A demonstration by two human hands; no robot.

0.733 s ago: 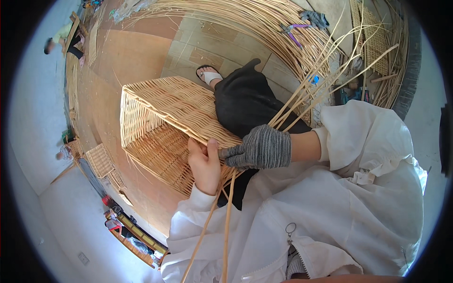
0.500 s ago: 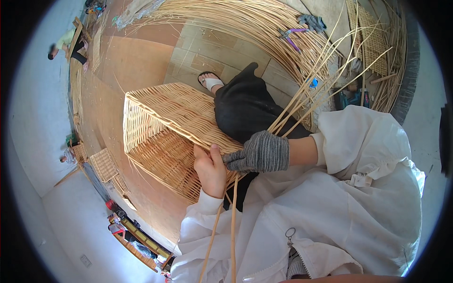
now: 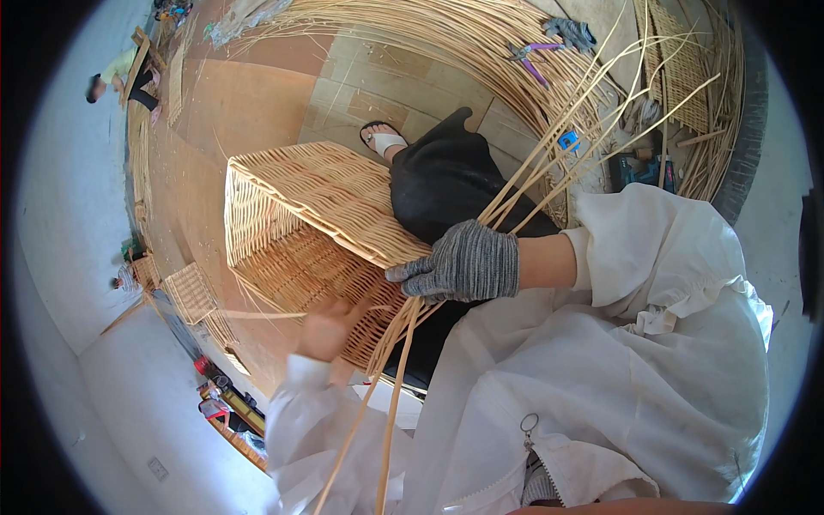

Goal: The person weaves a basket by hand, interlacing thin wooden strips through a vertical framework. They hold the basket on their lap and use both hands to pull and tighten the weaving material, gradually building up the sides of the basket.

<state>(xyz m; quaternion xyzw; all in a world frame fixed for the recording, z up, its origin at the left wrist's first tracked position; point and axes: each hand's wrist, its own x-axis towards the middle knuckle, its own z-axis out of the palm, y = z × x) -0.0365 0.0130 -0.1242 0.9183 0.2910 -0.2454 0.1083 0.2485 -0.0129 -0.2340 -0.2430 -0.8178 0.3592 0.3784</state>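
Note:
A rectangular wicker basket [image 3: 322, 193] lies tilted on its side across my lap, its opening facing toward me and left. My right hand [image 3: 468, 264], in a grey knitted glove, is closed over the basket's near rim corner. Long loose wicker rods [image 3: 549, 154] fan out to the upper right from beside that hand, and others hang down below it. My bare left hand [image 3: 328, 330] is in front of the basket opening, smeared by motion. A pale wicker strand [image 3: 257, 316] runs through its closed fingers and sticks out to the left.
Bundled wicker rods [image 3: 481, 43] curve across the floor ahead, with purple-handled pliers [image 3: 534, 62], a grey glove [image 3: 570, 34] and a blue tape measure [image 3: 568, 140] on or beside them. A power drill [image 3: 642, 172] lies right. Woven panels [image 3: 190, 293] and other people [image 3: 116, 81] are at left.
My left hand has left the rim and swung left and down, with a strand now stretched across it. My gloved right hand has shifted slightly up and left, still on the rim.

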